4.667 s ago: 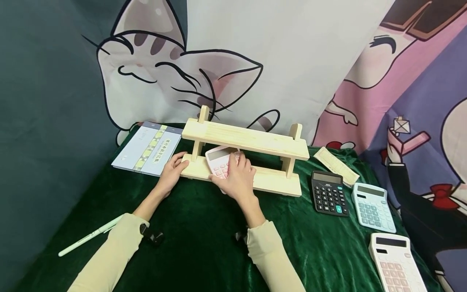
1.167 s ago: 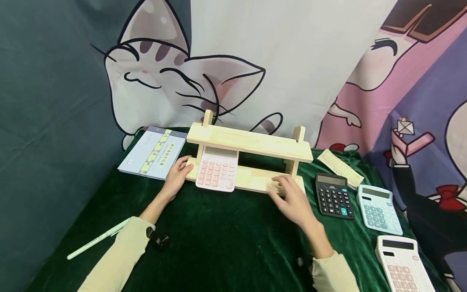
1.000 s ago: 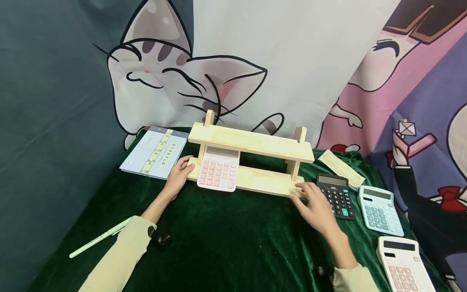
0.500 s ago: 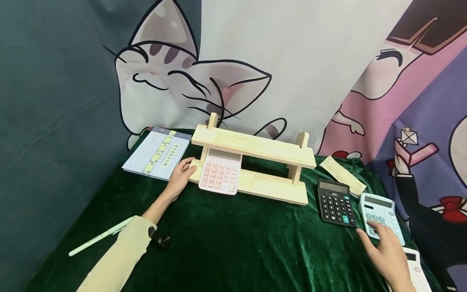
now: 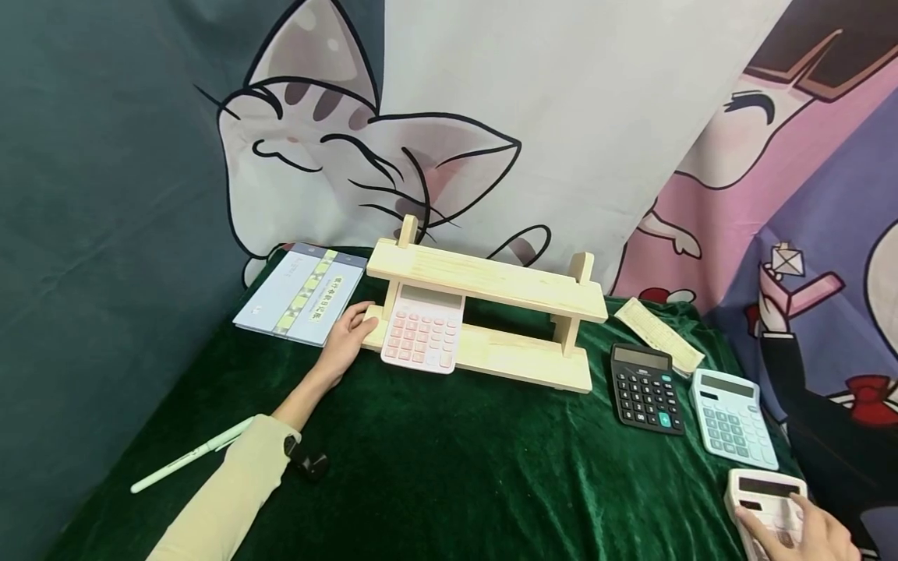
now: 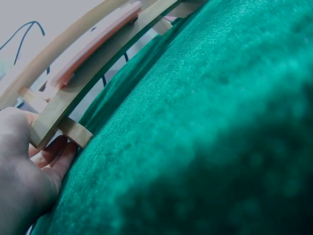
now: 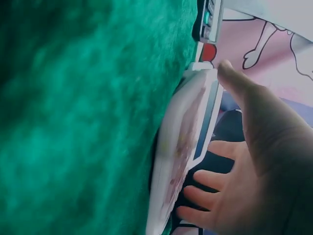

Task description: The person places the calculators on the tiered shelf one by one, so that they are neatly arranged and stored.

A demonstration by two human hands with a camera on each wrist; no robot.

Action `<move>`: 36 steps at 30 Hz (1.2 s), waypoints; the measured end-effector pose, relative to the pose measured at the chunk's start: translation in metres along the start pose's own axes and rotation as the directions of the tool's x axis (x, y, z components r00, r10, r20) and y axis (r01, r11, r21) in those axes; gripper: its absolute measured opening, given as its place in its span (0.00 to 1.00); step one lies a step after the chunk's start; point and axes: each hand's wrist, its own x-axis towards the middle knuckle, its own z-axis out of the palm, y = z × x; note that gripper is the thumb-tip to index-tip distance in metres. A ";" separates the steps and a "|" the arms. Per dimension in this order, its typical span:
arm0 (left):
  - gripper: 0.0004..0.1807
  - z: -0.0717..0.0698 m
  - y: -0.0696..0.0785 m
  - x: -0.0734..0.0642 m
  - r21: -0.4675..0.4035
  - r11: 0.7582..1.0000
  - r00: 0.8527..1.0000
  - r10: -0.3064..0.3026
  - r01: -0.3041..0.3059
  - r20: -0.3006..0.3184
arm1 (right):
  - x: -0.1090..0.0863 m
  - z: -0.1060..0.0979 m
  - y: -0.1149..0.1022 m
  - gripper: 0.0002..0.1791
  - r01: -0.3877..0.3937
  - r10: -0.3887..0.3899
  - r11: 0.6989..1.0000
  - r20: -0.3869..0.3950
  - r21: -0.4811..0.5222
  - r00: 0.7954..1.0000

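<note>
At the left end of a two-tier wooden shelf (image 5: 484,273), my left hand (image 5: 344,343) grips the lower board. Its thumb lies on top and, in the left wrist view, fingers curl beneath the wood (image 6: 51,117). Beside that hand a pink calculator (image 5: 422,331) rests tilted on the lower board, its top partly hidden under the upper one. My right hand (image 5: 814,538) is over a white calculator (image 5: 766,488) with pale pink keys at the lower right. In the right wrist view its thumb and fingers (image 7: 210,181) are spread beside the white calculator.
Right of the shelf lie a black calculator (image 5: 645,389), a light blue calculator (image 5: 733,421) and a pale paper booklet (image 5: 658,335). A blue notebook (image 5: 302,292) lies left of the shelf. A pale green pen (image 5: 189,458) is near my left sleeve. Dark green cloth (image 5: 484,467) covers the table.
My right hand released the pink calculator on the shelf, then moved right past the black and blue calculators to the white one. My left hand stays at the shelf end.
</note>
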 end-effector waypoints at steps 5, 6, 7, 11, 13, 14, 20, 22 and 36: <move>0.30 -0.001 0.000 0.000 0.006 1.000 1.000 -0.002 0.002 0.000 | 0.010 0.010 0.013 0.64 -0.005 0.011 0.995 0.060 -0.097 0.998; 0.30 0.000 0.000 0.000 0.006 1.000 1.000 -0.003 0.003 0.001 | 0.013 0.012 0.015 0.65 -0.011 0.017 0.995 0.065 -0.101 0.998; 0.30 0.000 0.000 0.000 0.006 1.000 1.000 -0.005 0.005 0.003 | 0.015 0.013 0.017 0.66 -0.015 0.022 0.995 0.070 -0.103 0.997; 0.30 0.000 -0.001 0.000 -0.004 1.000 1.000 -0.008 0.008 0.006 | 0.020 0.012 0.020 0.69 -0.027 0.039 0.994 0.116 -0.105 0.992; 0.30 0.000 -0.001 0.000 -0.007 1.000 1.000 -0.009 0.009 0.003 | 0.020 0.010 0.019 0.70 -0.026 0.042 0.994 0.144 -0.106 0.989; 0.30 0.000 -0.001 0.000 -0.008 1.000 1.000 -0.008 0.008 0.002 | 0.020 0.008 0.017 0.70 -0.025 0.042 0.994 0.156 -0.109 0.987; 0.30 0.001 0.001 0.000 -0.012 1.000 1.000 -0.006 0.006 -0.002 | 0.015 0.002 0.012 0.68 -0.016 0.035 0.993 0.172 -0.113 0.984; 0.30 0.001 0.001 0.000 -0.011 1.000 1.000 -0.006 0.006 0.001 | 0.015 0.002 0.012 0.68 -0.012 0.030 0.994 0.164 -0.111 0.986; 0.30 0.000 0.000 0.002 -0.029 0.999 1.000 -0.027 0.028 0.016 | 0.005 -0.013 -0.010 0.66 0.041 -0.024 0.993 0.145 -0.115 0.989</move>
